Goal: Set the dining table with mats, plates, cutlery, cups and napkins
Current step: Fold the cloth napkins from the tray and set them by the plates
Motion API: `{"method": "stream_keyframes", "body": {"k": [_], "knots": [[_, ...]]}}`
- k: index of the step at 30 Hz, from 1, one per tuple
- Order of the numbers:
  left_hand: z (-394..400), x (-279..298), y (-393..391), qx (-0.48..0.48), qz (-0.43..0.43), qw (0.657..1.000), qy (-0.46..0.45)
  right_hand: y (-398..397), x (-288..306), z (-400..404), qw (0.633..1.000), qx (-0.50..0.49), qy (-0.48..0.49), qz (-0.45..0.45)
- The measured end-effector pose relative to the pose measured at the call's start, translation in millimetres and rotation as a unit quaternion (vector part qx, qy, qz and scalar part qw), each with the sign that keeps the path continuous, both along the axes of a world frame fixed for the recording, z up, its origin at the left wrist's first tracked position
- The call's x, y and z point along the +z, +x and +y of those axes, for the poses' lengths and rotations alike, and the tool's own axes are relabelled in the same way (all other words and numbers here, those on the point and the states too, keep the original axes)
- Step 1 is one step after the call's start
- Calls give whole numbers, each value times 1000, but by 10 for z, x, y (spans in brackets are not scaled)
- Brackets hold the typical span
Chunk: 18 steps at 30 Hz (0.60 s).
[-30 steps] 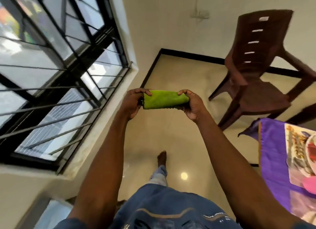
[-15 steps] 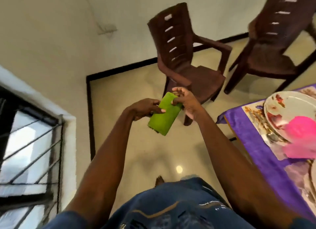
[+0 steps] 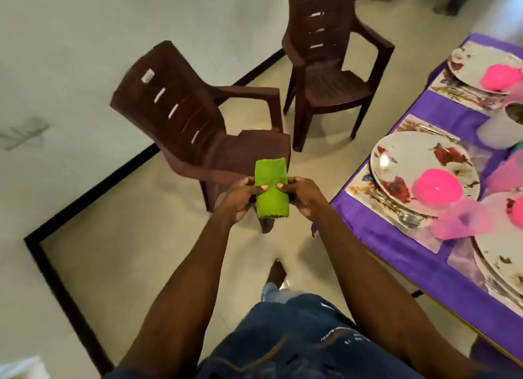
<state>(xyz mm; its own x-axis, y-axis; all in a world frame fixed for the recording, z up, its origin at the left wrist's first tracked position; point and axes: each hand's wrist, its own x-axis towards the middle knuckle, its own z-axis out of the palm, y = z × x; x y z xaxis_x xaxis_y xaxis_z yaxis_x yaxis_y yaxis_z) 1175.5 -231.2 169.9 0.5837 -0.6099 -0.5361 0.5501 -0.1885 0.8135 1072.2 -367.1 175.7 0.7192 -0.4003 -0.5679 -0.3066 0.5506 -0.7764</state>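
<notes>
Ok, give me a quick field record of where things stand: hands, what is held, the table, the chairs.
left hand: gripping the left edge of the napkin
right hand: gripping its right edge
napkin: green, folded, held over the floor, not yet on the table
table: purple cloth, to the right
nearest plate: on a mat, pink cup on it
chairs: two brown, empty

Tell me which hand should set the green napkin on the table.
Probably the right hand. Both it and the left hand pinch the green napkin, but the table lies on the right, so the right hand is nearer.
</notes>
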Motion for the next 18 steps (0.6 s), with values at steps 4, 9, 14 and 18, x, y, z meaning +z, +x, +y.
{"method": "stream_keyframes", "body": {"k": [4,9,14,18], "knots": [[-434,-24,437,24,-39,998,36,357,-6,-257,994,-102,-38,17],[-1069,39,756,-104,-138,984,43,477,-89,-670,983,-160,-88,-5],[-1786,-68,750,-277,-108,955,7,242,-70,-998,978,-201,-49,-23],[-2326,-106,525,-409,-97,908,4,-80,-95,-1088,943,-331,-33,2]]}}
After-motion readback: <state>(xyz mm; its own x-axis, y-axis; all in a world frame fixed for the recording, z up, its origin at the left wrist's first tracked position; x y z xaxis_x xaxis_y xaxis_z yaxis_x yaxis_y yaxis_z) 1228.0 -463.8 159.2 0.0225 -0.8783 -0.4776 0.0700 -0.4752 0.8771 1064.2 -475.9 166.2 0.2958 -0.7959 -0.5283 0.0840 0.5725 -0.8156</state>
